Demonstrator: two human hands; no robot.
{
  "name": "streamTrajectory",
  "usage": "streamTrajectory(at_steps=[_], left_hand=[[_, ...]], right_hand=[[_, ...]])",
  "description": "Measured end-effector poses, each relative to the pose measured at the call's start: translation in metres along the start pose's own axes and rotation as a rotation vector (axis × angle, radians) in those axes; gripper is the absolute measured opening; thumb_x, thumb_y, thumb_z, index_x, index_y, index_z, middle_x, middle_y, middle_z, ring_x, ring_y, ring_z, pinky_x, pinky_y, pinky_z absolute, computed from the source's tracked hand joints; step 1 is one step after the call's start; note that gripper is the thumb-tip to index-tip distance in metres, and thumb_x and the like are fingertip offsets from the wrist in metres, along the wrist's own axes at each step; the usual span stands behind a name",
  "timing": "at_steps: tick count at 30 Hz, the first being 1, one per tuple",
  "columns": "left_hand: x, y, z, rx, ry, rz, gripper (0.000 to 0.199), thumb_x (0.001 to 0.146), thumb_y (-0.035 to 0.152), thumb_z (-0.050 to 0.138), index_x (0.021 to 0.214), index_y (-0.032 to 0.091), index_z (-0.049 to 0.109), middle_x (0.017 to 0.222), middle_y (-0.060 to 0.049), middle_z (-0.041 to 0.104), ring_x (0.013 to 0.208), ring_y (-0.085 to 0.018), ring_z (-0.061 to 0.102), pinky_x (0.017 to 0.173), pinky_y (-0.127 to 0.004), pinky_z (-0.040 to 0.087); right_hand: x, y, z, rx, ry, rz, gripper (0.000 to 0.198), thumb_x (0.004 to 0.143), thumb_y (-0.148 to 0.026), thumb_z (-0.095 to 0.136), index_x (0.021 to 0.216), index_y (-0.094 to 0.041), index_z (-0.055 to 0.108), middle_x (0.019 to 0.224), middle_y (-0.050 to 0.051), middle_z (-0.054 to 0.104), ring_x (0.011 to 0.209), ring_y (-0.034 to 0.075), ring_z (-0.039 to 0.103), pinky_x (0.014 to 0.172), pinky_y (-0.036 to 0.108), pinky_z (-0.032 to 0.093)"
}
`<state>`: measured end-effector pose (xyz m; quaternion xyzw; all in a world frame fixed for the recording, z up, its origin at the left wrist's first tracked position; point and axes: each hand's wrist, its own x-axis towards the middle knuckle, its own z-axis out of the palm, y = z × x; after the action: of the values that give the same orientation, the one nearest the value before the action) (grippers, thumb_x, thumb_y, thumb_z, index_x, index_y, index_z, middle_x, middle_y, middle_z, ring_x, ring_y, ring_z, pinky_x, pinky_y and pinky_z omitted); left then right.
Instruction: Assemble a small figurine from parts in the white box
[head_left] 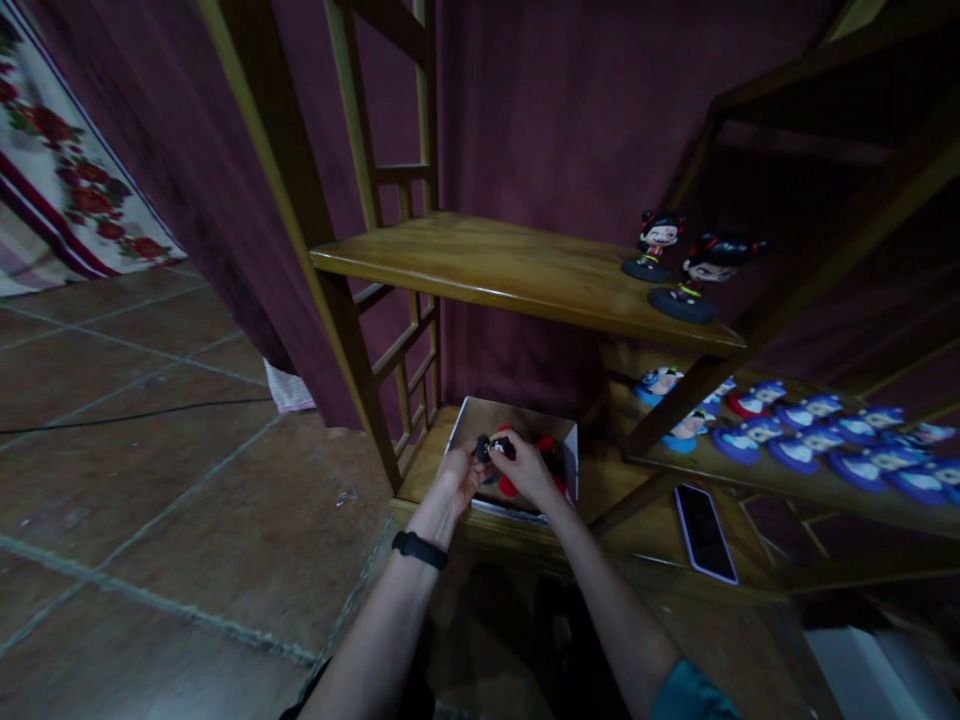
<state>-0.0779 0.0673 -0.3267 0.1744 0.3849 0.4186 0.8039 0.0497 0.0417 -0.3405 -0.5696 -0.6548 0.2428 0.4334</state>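
Note:
Over a white cardboard box (573, 450) on the bottom shelf, both my hands hold one small dark figurine (498, 447). My left hand (462, 474) is closed about its round dark base. With bent fingers, my right hand (523, 466) grips the black-haired head end. The figurine lies on its side between the hands, and its details are partly covered by my fingers. Inside the box, below my hands, are red and dark pieces (510, 486), mostly hidden and too dim to tell apart.
Two black-haired figurines on dark bases (682, 304) stand at the right of the wooden middle shelf (480, 262). Several blue and white figurines (806, 445) fill a shelf at the right. A phone (705, 532) lies on the bottom shelf. A wooden post (300, 230) rises at the left.

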Motion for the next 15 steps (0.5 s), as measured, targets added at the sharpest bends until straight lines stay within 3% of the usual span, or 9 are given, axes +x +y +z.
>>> streamTrajectory(at_steps=[5, 10, 15], left_hand=[[0.0, 0.0, -0.002, 0.003, 0.022, 0.013, 0.008, 0.082, 0.015, 0.047, 0.081, 0.011, 0.054, 0.07, -0.009, 0.062, 0.057, -0.016, 0.062, 0.058, -0.033, 0.053], [0.0, 0.001, -0.007, 0.074, 0.019, 0.065, 0.008, 0.075, 0.006, 0.056, 0.078, 0.011, 0.06, 0.072, -0.008, 0.065, 0.059, -0.012, 0.061, 0.06, -0.025, 0.05], [0.001, 0.0, -0.012, 0.135, 0.048, 0.104, 0.004, 0.068, 0.011, 0.067, 0.072, 0.011, 0.064, 0.066, -0.005, 0.065, 0.057, -0.009, 0.059, 0.059, -0.02, 0.047]], right_hand=[[0.003, 0.008, 0.002, 0.078, 0.01, 0.065, 0.018, 0.074, -0.028, 0.052, 0.09, -0.023, 0.058, 0.084, -0.001, 0.063, 0.079, 0.016, 0.058, 0.073, 0.028, 0.044], [0.003, 0.009, 0.003, 0.036, 0.042, 0.064, 0.018, 0.074, -0.028, 0.052, 0.091, -0.024, 0.058, 0.085, -0.001, 0.064, 0.08, 0.016, 0.059, 0.074, 0.028, 0.044], [0.003, 0.008, 0.002, -0.013, 0.045, 0.065, 0.018, 0.074, -0.028, 0.051, 0.09, -0.023, 0.057, 0.082, -0.001, 0.063, 0.077, 0.016, 0.058, 0.073, 0.028, 0.044]])
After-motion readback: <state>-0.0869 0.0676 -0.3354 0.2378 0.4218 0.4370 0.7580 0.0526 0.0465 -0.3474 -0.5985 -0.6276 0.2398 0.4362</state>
